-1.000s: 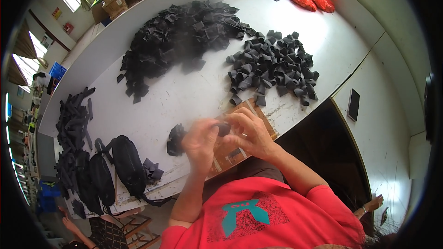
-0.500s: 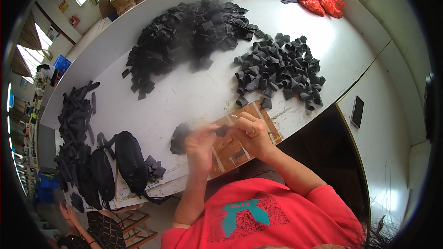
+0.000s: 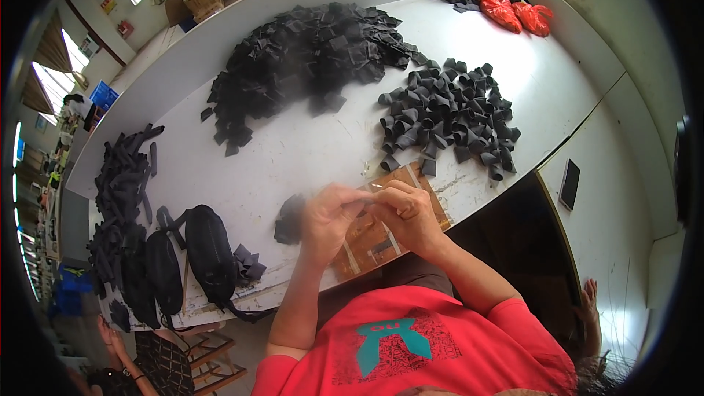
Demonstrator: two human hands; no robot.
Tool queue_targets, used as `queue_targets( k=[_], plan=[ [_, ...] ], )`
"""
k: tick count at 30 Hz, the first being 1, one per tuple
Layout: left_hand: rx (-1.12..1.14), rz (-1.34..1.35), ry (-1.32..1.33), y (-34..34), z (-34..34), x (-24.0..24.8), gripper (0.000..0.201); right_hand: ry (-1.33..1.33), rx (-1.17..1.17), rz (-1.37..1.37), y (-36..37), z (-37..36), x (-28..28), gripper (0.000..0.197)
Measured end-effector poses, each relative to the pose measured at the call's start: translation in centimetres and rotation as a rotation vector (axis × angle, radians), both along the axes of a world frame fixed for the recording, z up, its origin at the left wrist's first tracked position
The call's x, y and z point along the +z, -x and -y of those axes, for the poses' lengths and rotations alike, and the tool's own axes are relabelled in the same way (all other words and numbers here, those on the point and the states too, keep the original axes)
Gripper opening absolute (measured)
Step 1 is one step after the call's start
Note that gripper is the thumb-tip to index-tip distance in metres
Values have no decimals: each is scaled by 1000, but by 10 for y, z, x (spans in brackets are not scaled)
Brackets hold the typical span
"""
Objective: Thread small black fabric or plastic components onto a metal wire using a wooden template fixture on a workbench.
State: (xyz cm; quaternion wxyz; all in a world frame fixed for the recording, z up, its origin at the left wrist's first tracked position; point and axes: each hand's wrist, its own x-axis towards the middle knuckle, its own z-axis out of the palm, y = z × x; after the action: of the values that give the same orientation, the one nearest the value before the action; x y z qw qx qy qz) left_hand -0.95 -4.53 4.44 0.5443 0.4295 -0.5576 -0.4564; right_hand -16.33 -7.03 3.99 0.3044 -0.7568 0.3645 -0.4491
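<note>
Cloth pieces (image 3: 289, 220) just beside left hand (image 3: 328, 214), the nearer one, toward table's (image 3: 308, 150) left edge. Right hand (image 3: 412, 216) meets it above board (image 3: 365, 236), near edge; cannot tell if fingertips hold anything.

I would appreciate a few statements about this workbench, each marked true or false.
1. The left hand and right hand are close together above the brown board. True.
2. The heap of curled dark fabric pieces lies right of the wider pile of flat black fabric pieces. True.
3. The heap of curled dark fabric pieces sits on the brown board. False: it lies on the white table, beyond the board.
4. Green sacks fill the far right corner. False: red plastic bags lie there, beside dark material.
5. The smartphone lies at the right, away from both hands. True.
6. The person wears plain white. False: the T-shirt is red and printed.
</note>
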Motion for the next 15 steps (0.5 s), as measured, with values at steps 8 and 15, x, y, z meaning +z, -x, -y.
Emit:
queue_targets(
  k=[8, 15],
  plan=[
    [8, 42, 24, 2, -1, -4, 13, 11, -19, 93, -4, -1, -18, 12],
    [54, 81, 105, 1, 0, -11, 9, 117, -45, 55, -9, 0, -22, 12]
  ],
)
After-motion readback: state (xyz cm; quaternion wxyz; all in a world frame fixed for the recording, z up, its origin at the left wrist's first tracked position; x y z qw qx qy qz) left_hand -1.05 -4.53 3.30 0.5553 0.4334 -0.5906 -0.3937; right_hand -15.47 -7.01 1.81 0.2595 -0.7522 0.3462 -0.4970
